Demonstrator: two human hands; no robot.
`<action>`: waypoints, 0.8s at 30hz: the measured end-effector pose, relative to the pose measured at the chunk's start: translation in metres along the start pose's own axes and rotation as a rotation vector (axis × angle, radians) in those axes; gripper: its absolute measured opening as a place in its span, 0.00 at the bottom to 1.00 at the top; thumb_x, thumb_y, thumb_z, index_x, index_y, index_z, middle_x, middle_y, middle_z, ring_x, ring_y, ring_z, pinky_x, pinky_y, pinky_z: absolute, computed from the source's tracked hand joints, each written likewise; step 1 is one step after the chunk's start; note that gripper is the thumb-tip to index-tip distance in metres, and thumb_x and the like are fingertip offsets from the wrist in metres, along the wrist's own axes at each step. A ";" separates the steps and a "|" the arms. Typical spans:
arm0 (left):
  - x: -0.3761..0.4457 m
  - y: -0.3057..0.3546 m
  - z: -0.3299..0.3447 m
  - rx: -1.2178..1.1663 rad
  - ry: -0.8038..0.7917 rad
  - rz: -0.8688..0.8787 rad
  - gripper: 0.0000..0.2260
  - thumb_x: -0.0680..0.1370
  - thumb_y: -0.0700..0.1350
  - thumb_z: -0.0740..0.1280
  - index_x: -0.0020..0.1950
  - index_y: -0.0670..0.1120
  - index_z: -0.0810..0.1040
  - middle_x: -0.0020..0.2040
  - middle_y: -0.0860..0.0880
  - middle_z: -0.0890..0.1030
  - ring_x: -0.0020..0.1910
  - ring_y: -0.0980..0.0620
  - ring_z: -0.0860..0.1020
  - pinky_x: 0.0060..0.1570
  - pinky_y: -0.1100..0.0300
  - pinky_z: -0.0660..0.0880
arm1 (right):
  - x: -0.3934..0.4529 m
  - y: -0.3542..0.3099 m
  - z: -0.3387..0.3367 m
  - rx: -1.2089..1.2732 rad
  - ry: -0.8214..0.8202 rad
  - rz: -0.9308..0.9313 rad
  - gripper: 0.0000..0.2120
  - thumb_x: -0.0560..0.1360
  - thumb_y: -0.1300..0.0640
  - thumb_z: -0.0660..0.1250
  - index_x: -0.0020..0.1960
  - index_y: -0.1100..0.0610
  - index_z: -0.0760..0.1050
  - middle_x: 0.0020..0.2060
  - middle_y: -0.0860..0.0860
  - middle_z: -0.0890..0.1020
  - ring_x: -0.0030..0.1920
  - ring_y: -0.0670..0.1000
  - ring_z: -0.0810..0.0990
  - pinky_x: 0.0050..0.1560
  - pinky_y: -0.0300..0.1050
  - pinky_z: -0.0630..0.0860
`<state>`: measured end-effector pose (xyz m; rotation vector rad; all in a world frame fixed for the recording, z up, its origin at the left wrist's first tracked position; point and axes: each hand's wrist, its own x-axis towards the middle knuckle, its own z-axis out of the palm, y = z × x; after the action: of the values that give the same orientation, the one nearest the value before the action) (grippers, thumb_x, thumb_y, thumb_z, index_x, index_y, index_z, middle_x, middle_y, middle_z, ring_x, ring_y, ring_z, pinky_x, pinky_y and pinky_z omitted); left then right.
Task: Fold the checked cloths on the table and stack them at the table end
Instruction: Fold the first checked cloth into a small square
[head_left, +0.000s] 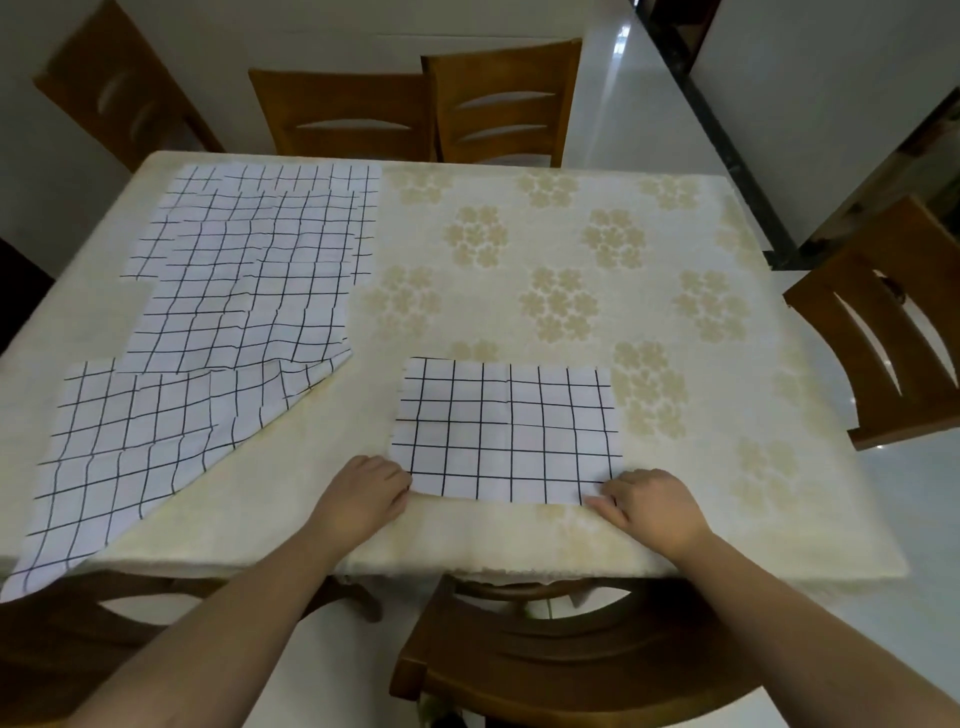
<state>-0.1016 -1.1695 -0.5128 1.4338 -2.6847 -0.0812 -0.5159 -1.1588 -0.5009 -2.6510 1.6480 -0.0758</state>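
Observation:
A folded white cloth with black checks lies flat near the table's front edge. My left hand pinches its near left corner. My right hand pinches its near right corner. Several unfolded checked cloths lie overlapping on the left half of the table. The nearest of these cloths hangs over the front left edge.
The table wears a cream cloth with pale flower prints. Wooden chairs stand around it: two at the far side, one at the right, one right in front of me, one at far left.

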 end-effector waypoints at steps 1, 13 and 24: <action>-0.001 0.002 0.001 -0.015 0.036 -0.017 0.09 0.74 0.51 0.64 0.41 0.48 0.81 0.39 0.53 0.81 0.40 0.51 0.79 0.43 0.57 0.70 | -0.001 -0.002 0.002 0.019 0.023 0.021 0.26 0.80 0.39 0.54 0.32 0.50 0.78 0.26 0.47 0.77 0.29 0.51 0.77 0.30 0.43 0.73; 0.080 0.044 0.020 -0.059 -0.039 -0.115 0.22 0.76 0.44 0.55 0.66 0.42 0.77 0.65 0.45 0.78 0.64 0.45 0.77 0.64 0.48 0.72 | 0.084 -0.086 0.028 0.245 0.224 0.073 0.21 0.80 0.55 0.54 0.68 0.63 0.74 0.64 0.58 0.79 0.65 0.58 0.77 0.67 0.53 0.71; 0.079 0.033 0.052 -0.036 -0.199 -0.311 0.30 0.79 0.67 0.47 0.79 0.59 0.51 0.81 0.50 0.50 0.79 0.48 0.50 0.74 0.39 0.48 | 0.086 -0.059 0.058 0.190 -0.147 0.291 0.32 0.79 0.33 0.40 0.79 0.43 0.41 0.79 0.47 0.40 0.78 0.50 0.38 0.76 0.52 0.38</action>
<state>-0.1779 -1.2168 -0.5565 1.9124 -2.5629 -0.3081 -0.4223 -1.2103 -0.5538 -2.2012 1.8524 -0.0294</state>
